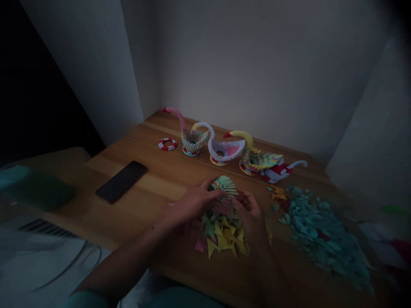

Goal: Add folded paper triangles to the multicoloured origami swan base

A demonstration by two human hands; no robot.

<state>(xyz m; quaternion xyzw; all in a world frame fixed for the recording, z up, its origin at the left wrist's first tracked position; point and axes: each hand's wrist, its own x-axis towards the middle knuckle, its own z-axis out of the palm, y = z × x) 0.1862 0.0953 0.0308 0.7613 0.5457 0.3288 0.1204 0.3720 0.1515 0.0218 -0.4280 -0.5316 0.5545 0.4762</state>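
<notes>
Our left hand [195, 201] and right hand [248, 209] closed on half-built origami piece [224, 186]; four finished swans [224, 149] behind; loose units [224, 233] unused.

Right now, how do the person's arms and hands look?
Both the left hand and right hand are bare, without gloves. The left forearm is bare up to a teal sleeve. On the right, it is too dark to tell.

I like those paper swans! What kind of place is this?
Probably a home craft corner: a wooden table set against the walls, finished paper swans in a row, a pile of turquoise folded pieces, and a left hand and right hand around a half-built model.
</notes>
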